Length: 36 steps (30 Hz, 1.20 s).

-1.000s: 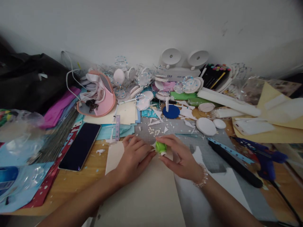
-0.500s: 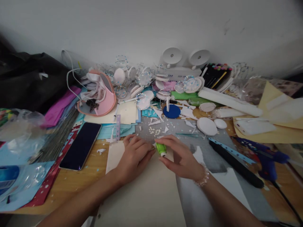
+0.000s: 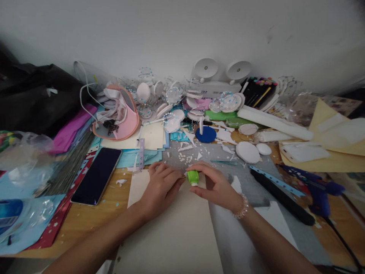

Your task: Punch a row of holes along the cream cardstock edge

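Note:
In my right hand point(image 3: 218, 188), thumb and fingers pinch a small bright green object with a white end point(image 3: 193, 177); its kind is unclear. It is held over the upper part of a cream sheet of paper point(image 3: 176, 236). My left hand point(image 3: 162, 186) rests on the same sheet, to the left of the green thing. Its fingers are bent together, with the thumb against the index finger. A tiny dark tip shows at those fingertips, too small to name. The two hands are close but apart.
Left of the sheet lies a phone point(image 3: 97, 176). Behind are a pink visor cap point(image 3: 129, 123), a blue disc point(image 3: 205, 134), white discs point(image 3: 248, 152) and paper scraps. To the right are a black-handled tool point(image 3: 282, 198) and a blue glue gun point(image 3: 321, 194) with its cord.
The green object has tilted more upright in my right hand and shifted slightly left, its white end now pointing down. My left hand has barely moved.

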Motion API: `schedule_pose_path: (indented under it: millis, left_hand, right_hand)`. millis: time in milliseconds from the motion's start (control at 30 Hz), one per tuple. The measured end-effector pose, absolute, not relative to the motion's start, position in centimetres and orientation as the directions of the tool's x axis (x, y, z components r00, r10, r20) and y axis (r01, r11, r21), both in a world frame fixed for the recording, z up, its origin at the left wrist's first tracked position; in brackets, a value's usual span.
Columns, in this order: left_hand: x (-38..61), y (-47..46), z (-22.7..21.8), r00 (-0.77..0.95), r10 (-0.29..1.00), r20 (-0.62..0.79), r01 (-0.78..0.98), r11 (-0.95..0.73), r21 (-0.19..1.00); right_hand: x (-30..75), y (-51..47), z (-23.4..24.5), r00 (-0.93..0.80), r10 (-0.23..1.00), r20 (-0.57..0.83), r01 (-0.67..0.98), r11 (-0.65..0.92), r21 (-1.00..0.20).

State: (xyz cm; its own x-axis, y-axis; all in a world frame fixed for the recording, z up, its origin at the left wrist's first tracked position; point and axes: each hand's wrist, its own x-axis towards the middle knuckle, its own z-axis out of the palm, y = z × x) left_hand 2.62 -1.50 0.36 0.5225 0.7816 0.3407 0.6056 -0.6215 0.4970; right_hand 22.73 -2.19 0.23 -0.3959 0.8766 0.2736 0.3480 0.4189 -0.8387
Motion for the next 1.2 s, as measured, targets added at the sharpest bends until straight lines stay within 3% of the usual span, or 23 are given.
schedule_pose_path:
  millis: [467, 1200]
  left_hand:
    - [2.7, -1.0, 1.0, 0.568, 0.79, 0.229, 0.678, -0.608, 0.414]
    - [3.0, -1.2, 2.1, 0.61, 0.766, 0.203, 0.684, -0.638, 0.354]
  right_hand:
    - [22.9, -1.9, -1.7, -0.397, 0.905, 0.155, 0.344, 0.303, -0.889]
    - [22.6, -1.8, -0.9, -0.422, 0.875, 0.237, 0.376, 0.407, -0.833]
